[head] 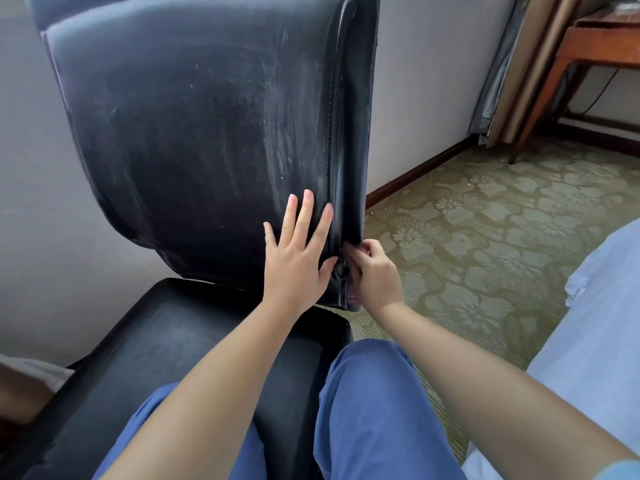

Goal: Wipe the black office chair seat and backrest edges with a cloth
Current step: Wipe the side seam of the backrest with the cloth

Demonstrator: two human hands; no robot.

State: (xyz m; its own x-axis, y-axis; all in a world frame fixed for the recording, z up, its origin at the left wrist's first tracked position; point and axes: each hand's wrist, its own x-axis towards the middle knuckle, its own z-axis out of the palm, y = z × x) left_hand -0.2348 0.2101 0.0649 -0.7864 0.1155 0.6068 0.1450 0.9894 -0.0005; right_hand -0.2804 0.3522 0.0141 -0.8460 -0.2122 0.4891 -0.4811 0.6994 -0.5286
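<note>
Backrest (207, 133) fills upper left, seat (194, 344) below | progress: streaks on face look wiped; R edge low end in work, seat prob. left | L hand (298, 258) flat, fingers spread, bracing | R hand (372, 275) curled, pinching what seems a cloth (353, 258) at edge, mostly hidden

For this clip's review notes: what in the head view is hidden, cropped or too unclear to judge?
- Cloth: only a sliver shows beside the right hand, whose curled fingers cover the rest.
- Backrest: its top is cut by the frame's upper edge; its rear face turns away.
- Seat: the front is covered by the forearms and blue trousers.
- Left hand: lies flat on the backrest, hiding the surface beneath.
- Wooden table: cropped at the right edge.
</note>
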